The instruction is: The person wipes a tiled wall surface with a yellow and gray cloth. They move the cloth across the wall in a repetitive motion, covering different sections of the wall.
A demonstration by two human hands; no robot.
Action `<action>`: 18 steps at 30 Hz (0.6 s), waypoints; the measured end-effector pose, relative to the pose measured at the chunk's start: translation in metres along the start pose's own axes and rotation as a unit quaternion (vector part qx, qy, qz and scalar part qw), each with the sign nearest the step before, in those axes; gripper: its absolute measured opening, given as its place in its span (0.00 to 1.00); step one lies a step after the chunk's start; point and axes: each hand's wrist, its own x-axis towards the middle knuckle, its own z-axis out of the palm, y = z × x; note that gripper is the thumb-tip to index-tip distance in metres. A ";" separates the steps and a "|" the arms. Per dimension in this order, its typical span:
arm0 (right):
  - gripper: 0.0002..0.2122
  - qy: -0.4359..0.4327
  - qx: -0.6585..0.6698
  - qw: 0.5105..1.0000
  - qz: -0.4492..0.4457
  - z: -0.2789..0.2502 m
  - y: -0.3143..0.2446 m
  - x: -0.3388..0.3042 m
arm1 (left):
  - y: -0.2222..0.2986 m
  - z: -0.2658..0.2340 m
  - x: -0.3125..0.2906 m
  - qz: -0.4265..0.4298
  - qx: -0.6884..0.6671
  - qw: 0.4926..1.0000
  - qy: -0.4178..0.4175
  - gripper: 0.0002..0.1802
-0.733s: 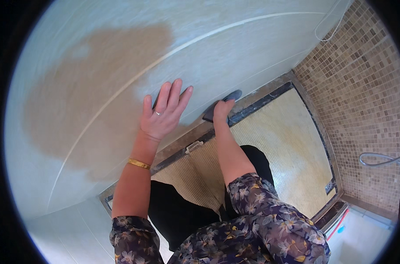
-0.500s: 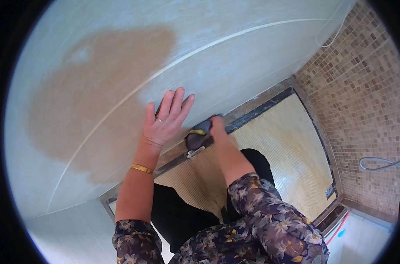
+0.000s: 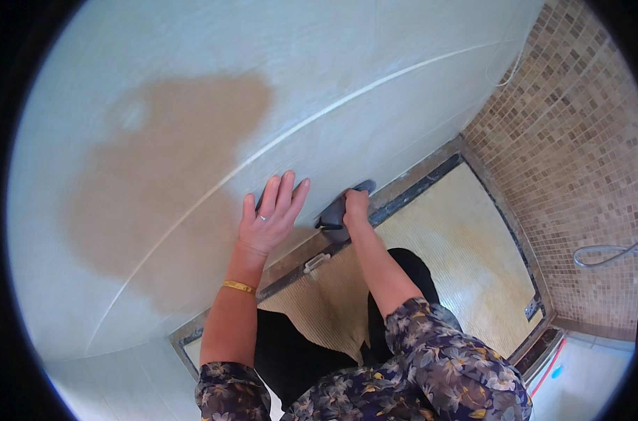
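Note:
My left hand (image 3: 268, 219) rests against the pale wall (image 3: 375, 126), fingers stretched out and a little apart. It has a ring on one finger, and a gold bracelet (image 3: 239, 286) circles that wrist. Lower and to the right, my right hand (image 3: 356, 206) grips a dark grey cloth (image 3: 335, 226) at the foot of the wall. The cloth is bunched, with part of it showing beyond the fingers, and it lies by the brown and dark stone border (image 3: 403, 199). The fingertips of my right hand are partly hidden.
A small white object (image 3: 317, 263) lies on the border below the cloth. The ribbed yellowish floor panel (image 3: 459, 245) spreads beneath me, with my dark-clad legs over it. Brown mosaic tiles (image 3: 572, 140) cover the right wall, where a metal shower hose (image 3: 600, 252) hangs. A drain (image 3: 532, 309) sits in the panel's corner.
My right hand and the cloth have moved slightly up and right along the wall's foot. My left hand stays on the wall. The whole view has shifted a little.

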 end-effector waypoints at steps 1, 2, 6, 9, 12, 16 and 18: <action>0.23 -0.043 -0.021 0.997 -0.064 0.002 -0.042 -0.045 | -0.002 -0.001 -0.004 -0.006 0.005 1.000 0.002 0.24; 0.26 -0.075 -0.052 0.971 -0.223 -0.010 -0.049 -0.034 | 0.004 0.003 0.009 -0.007 -0.007 1.000 0.027 0.24; 0.25 -0.063 -0.184 0.743 -0.640 -0.009 -0.151 -0.105 | -0.002 0.000 0.005 0.000 -0.017 1.000 0.003 0.24; 0.23 0.012 -0.143 0.778 -0.611 -0.004 -0.180 -0.086 | 0.000 0.001 0.010 -0.001 -0.032 0.999 0.014 0.23; 0.24 0.067 -0.097 0.814 -0.569 0.005 -0.170 -0.076 | 0.008 0.004 0.020 -0.012 -0.046 0.998 0.037 0.21; 0.24 0.009 -0.174 0.693 -0.700 0.020 -0.169 -0.129 | 0.000 0.003 0.006 -0.001 -0.030 0.999 0.019 0.21; 0.22 -0.007 -0.197 0.652 -0.732 0.018 -0.202 -0.145 | -0.004 0.002 0.005 -0.001 -0.027 0.999 0.027 0.21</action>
